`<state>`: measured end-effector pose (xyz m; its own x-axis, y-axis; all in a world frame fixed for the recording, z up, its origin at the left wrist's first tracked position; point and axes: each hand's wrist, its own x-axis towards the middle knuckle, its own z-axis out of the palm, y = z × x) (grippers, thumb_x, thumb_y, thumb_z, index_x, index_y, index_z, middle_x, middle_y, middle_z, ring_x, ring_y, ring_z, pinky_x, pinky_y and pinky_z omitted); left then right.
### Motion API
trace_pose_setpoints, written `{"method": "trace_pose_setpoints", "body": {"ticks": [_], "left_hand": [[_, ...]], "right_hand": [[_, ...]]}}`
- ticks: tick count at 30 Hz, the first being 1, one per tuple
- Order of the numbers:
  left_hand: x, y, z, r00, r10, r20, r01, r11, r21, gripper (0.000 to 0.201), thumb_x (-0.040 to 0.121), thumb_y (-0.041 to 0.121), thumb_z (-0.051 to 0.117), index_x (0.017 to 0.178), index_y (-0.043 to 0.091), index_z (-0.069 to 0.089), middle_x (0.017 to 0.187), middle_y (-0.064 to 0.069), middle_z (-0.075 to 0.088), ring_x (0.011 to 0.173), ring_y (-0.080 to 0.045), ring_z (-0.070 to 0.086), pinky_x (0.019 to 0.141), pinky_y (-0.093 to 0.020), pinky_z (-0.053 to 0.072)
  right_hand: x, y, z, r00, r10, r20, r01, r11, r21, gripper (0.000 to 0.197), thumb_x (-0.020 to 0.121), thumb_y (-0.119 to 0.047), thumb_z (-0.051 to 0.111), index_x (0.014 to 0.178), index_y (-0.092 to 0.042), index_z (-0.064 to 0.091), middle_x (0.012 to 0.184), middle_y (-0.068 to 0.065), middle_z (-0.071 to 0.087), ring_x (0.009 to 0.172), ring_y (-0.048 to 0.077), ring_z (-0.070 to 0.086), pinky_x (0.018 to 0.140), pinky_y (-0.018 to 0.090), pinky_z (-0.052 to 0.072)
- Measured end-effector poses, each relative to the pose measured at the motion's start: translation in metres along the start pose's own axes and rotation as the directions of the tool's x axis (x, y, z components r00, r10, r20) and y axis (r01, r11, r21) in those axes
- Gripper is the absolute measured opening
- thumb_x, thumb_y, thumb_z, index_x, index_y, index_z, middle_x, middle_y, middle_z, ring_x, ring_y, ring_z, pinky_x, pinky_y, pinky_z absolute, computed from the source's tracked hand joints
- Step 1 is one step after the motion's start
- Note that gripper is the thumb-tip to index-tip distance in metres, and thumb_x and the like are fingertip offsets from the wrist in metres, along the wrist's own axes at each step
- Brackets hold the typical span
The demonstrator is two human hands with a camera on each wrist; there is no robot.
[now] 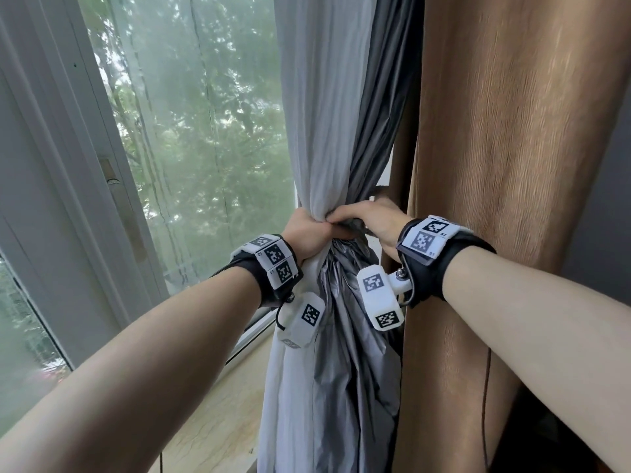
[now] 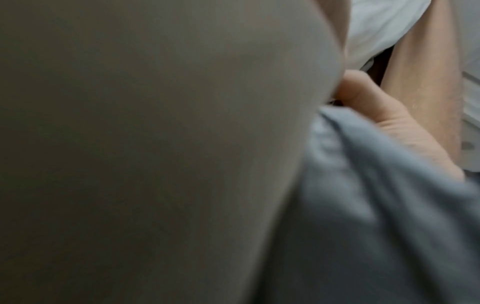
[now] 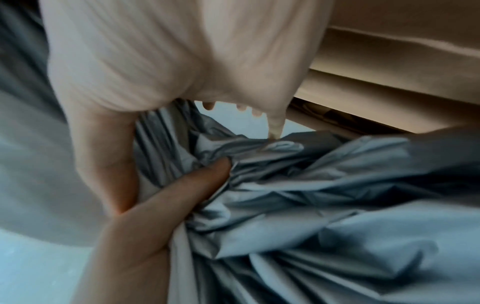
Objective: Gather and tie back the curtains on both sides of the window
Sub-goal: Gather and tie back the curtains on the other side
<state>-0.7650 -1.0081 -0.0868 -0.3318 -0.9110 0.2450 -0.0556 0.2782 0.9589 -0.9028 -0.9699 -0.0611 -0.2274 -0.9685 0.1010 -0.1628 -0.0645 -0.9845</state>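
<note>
In the head view a white sheer curtain [image 1: 324,131] and its grey lining [image 1: 355,319] are bunched into one bundle beside the window. My left hand [image 1: 309,230] grips the bundle from the left at its narrowest point. Opposite it, my right hand [image 1: 365,220] curls its fingers over the same spot from the right. A dark strip shows under the right fingers; I cannot tell what it is. In the right wrist view the thumb [image 3: 182,185] presses into crumpled grey fabric [image 3: 324,195]. The left wrist view is mostly blurred cloth, with a thumb [image 2: 376,115] against grey fabric [image 2: 363,216].
A heavy brown curtain [image 1: 512,165] hangs directly right of the bundle, close to my right wrist. The window pane [image 1: 205,131] with trees outside fills the left, inside a white frame [image 1: 68,199]. A beige sill [image 1: 225,404] runs below. A thin dark cable [image 1: 485,387] hangs along the brown curtain.
</note>
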Motion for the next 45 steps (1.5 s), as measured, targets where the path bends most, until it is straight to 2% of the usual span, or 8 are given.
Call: {"method": "trace_pose_setpoints", "body": {"ticks": [5,15,21,25,29,34,39,45], "left_hand": [[-0.002,0.005,0.008,0.992,0.027,0.127,-0.033,0.998,0.052,0.036,0.062,-0.002,0.085,0.096,0.004,0.077,0.098,-0.014,0.079,0.095,-0.030,0.077,0.087,-0.041,0.063],[-0.006,0.007,0.010,0.982,0.079,0.174,-0.095,0.991,0.090,0.054,0.066,0.008,0.093,0.116,0.006,0.072,0.103,0.003,0.077,0.087,0.004,0.073,0.076,-0.010,0.055],[-0.008,-0.002,0.015,0.985,0.075,0.156,-0.092,0.991,0.098,0.046,0.078,-0.011,0.080,0.122,-0.004,0.066,0.093,0.009,0.071,0.077,0.015,0.068,0.071,-0.004,0.050],[-0.001,-0.009,0.025,0.982,0.099,0.158,-0.124,0.980,0.158,0.050,0.085,-0.003,0.078,0.133,0.000,0.063,0.121,-0.003,0.071,0.108,0.005,0.066,0.100,-0.017,0.051],[0.007,-0.009,0.032,0.983,0.054,0.175,-0.083,0.983,0.161,0.027,0.075,-0.010,0.080,0.095,0.007,0.076,0.088,0.004,0.076,0.073,0.009,0.070,0.068,-0.010,0.053],[0.015,-0.019,0.057,0.998,-0.029,0.049,0.023,0.993,0.117,0.033,0.079,0.000,0.067,0.071,0.032,0.067,0.062,0.029,0.068,0.065,0.018,0.063,0.075,-0.015,0.052],[0.020,-0.012,0.054,0.998,-0.067,-0.013,0.068,0.981,0.184,0.022,0.089,0.004,0.071,0.077,0.020,0.063,0.085,-0.006,0.066,0.084,-0.022,0.062,0.084,-0.040,0.054],[0.008,-0.003,0.054,0.994,-0.096,-0.057,0.102,0.990,0.097,0.013,0.066,-0.004,0.074,0.079,-0.001,0.072,0.078,-0.017,0.075,0.077,-0.036,0.076,0.074,-0.052,0.065]], "right_hand": [[-0.017,0.001,-0.005,0.978,0.033,0.208,-0.077,0.975,0.210,0.029,0.085,-0.001,0.075,0.114,0.003,0.073,0.096,0.013,0.079,0.089,0.026,0.076,0.078,0.033,0.064],[-0.010,0.002,0.002,0.985,-0.077,0.156,0.063,0.994,0.094,0.076,0.060,-0.014,0.099,0.129,-0.007,0.067,0.117,0.008,0.078,0.114,0.023,0.073,0.105,0.040,0.056],[-0.015,0.006,0.005,0.983,0.001,0.184,-0.030,0.988,0.153,0.041,0.075,-0.013,0.092,0.109,-0.011,0.069,0.107,0.011,0.078,0.106,0.028,0.074,0.106,0.042,0.055],[-0.021,0.011,0.002,0.967,0.072,0.245,-0.127,0.968,0.216,0.036,0.079,-0.007,0.084,0.112,-0.003,0.070,0.106,0.017,0.078,0.111,0.036,0.073,0.104,0.047,0.056],[-0.015,0.017,-0.004,0.969,0.106,0.223,-0.167,0.948,0.273,0.053,0.064,-0.015,0.089,0.112,-0.001,0.071,0.103,0.020,0.078,0.109,0.036,0.072,0.105,0.050,0.055],[-0.012,0.020,-0.016,0.977,0.123,0.175,-0.156,0.969,0.190,0.025,0.095,-0.027,0.072,0.103,-0.003,0.074,0.098,0.018,0.076,0.096,0.031,0.073,0.106,0.044,0.055],[-0.017,0.027,-0.019,0.958,0.159,0.238,-0.210,0.956,0.205,0.029,0.100,-0.027,0.066,0.113,-0.003,0.073,0.087,0.013,0.079,0.077,0.025,0.075,0.079,0.034,0.062],[-0.024,0.005,-0.032,0.972,0.185,0.147,-0.197,0.978,0.068,0.046,0.072,-0.049,0.083,0.104,-0.017,0.076,0.121,0.013,0.072,0.115,0.026,0.067,0.108,0.040,0.049]]}}
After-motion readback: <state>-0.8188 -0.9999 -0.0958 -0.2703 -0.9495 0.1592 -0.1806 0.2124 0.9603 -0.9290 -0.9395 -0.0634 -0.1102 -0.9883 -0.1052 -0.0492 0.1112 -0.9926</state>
